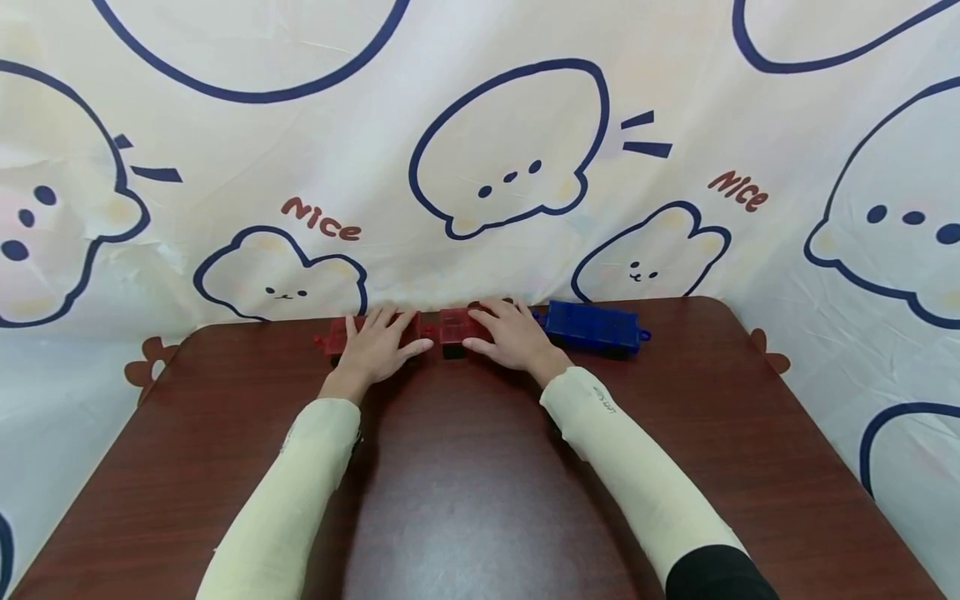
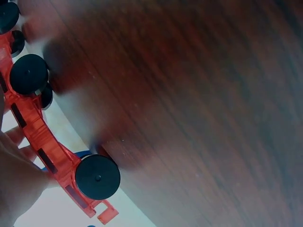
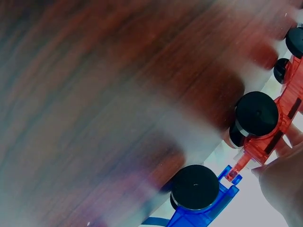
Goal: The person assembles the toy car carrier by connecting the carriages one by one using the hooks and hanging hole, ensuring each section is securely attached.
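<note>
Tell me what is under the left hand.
Under the left hand is a red car; both its ends show. The left wrist view shows black wheels on it. The hand covers part of its top, so what lies there cannot be seen.

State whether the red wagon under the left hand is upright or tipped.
Upright: the red wagon has its black wheels underneath, toward the table.

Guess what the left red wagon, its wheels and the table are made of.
Red wagon: probably glossy plastic; light glows through it. Wheels: smooth black plastic or rubber; plain faces leave it open. Table: polished wood or laminate, showing grain and glare.
</note>
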Demonstrator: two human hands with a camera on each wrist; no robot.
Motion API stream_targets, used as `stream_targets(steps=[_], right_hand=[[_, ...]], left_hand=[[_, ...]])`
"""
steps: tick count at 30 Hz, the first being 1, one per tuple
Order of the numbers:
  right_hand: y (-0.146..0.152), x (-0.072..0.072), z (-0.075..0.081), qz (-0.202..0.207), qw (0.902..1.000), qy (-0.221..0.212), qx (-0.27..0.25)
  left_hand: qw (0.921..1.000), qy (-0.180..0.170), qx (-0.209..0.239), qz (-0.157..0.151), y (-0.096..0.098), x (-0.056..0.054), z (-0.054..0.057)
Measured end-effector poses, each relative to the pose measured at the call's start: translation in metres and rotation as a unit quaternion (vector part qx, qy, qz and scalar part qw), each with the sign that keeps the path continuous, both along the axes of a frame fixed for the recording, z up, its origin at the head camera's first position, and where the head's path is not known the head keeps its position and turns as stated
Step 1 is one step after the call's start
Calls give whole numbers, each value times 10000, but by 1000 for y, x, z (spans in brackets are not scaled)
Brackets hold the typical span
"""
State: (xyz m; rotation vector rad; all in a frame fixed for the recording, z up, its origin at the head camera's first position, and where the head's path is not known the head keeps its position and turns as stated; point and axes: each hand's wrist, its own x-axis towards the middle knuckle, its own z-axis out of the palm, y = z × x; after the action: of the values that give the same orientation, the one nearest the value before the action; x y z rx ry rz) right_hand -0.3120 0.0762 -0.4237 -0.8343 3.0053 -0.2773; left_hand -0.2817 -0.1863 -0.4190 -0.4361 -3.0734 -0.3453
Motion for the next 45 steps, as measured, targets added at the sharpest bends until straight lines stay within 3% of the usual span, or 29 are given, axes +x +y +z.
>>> stream_targets(steps=[13, 37, 45], right_hand=[[-1, 3, 5, 78, 9994, 346, 23], [13, 13, 29, 38, 9983, 518, -264], [21, 16, 29, 38, 9975, 617, -341]], left_hand=[[9999, 110, -71, -21, 8, 0, 4], [9996, 160, -152, -201, 26, 4, 12], [9991, 204, -216, -287, 36, 5, 11]])
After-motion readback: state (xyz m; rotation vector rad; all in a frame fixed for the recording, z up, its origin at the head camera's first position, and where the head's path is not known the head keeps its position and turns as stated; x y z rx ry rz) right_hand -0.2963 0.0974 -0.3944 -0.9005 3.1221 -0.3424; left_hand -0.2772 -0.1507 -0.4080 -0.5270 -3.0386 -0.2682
